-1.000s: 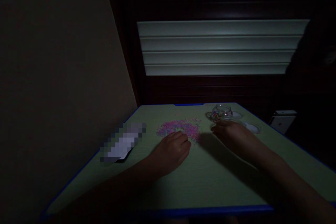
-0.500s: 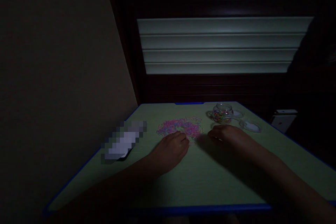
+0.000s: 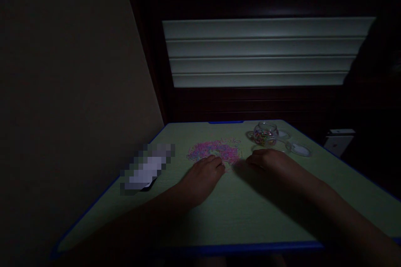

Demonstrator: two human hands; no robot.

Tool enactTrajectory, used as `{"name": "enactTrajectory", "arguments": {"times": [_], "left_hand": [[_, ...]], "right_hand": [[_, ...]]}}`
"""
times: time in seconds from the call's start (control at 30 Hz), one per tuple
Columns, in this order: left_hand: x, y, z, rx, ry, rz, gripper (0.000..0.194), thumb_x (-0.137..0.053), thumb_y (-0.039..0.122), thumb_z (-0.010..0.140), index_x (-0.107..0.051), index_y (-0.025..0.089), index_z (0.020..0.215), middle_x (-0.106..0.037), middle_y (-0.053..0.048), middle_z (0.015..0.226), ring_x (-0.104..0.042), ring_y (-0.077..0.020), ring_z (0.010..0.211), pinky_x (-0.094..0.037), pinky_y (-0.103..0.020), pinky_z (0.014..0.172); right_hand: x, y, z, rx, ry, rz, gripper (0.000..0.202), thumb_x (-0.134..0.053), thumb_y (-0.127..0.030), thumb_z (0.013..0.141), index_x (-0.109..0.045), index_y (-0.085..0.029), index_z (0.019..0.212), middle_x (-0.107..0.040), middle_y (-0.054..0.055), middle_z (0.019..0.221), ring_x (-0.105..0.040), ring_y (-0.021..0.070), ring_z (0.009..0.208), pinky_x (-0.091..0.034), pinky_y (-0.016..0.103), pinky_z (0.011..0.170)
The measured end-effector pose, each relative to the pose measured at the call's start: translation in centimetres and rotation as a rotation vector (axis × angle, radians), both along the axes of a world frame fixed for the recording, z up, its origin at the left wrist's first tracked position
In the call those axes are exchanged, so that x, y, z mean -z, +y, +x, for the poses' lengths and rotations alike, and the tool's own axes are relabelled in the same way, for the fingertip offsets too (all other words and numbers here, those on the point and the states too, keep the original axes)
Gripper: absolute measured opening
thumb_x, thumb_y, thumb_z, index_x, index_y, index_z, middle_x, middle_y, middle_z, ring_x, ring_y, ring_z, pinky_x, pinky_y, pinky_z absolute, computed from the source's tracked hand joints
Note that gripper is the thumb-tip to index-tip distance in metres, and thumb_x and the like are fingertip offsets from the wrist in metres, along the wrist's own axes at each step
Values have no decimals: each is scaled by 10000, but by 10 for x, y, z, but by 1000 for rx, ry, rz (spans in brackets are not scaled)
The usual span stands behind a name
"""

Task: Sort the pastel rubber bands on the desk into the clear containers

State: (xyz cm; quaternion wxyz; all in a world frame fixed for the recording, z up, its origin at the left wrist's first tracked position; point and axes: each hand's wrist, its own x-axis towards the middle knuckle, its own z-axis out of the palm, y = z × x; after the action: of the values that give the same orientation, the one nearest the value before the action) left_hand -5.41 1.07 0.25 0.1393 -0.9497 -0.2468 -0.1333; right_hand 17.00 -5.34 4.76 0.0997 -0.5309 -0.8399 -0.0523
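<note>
The fingers of both hands, left hand (image 3: 203, 179) and right hand (image 3: 271, 166), are curled; I cannot tell whether either grasps anything. The left is at the near edge of a pile of small coloured bands (image 3: 202, 150); the right is just to its right. Beyond the right hand, 1 glass jar (image 3: 268, 129) with coloured bits stands on the green table (image 3: 244, 217).

There is room on the table (image 3: 239, 212) between the left hand (image 3: 204, 177) and the right hand (image 3: 270, 161), down to the front edge. Past the left hand, the pink pile (image 3: 230, 153) is in the way. Past the right, the jar (image 3: 265, 135) and lids (image 3: 301, 149) are.
</note>
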Motion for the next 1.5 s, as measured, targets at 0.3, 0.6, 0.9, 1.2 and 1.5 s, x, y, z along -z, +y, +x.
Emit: {"name": "enactTrajectory", "arguments": {"times": [0.3,0.6,0.9,1.2,1.5], "left_hand": [[3,2,1,-11,2,12,127,-448,130,907,-573,155,915,-565,-44,937,-507,-190,866,-431,-317,748],[1,-2,2,-23,22,7,140,-462,83,877,-578,157,904,-555,-50,959,-499,-192,876,-426,-315,756],[-1,-2,4,-62,63,-13,161,-433,96,891,-582,154,910,-560,-54,966,-503,-190,889,-423,-308,766],[-4,-4,4,-91,62,-38,190,-387,127,922,-576,145,922,-558,-58,962,-515,-184,879,-438,-307,769],[-4,-2,3,-77,21,-78,189,-380,156,932,-563,143,886,-556,-56,927,-531,-175,861,-454,-309,777]], "right_hand": [[-4,-1,-3,-7,14,-37,195,-444,-141,864,-625,-157,795,-607,43,775,-537,111,661,-325,212,592],[1,2,-2,-12,-9,4,233,-419,-182,899,-633,-172,809,-615,44,780,-554,115,678,-329,215,606],[1,3,-2,-6,-9,-32,238,-424,-195,898,-638,-167,799,-627,57,782,-560,122,680,-334,224,605],[2,2,-3,2,16,-21,223,-437,-192,883,-638,-168,791,-623,53,773,-549,118,648,-323,227,580],[2,2,-3,-8,8,-1,200,-462,-163,868,-640,-168,775,-625,53,759,-556,121,649,-318,228,577]]}}
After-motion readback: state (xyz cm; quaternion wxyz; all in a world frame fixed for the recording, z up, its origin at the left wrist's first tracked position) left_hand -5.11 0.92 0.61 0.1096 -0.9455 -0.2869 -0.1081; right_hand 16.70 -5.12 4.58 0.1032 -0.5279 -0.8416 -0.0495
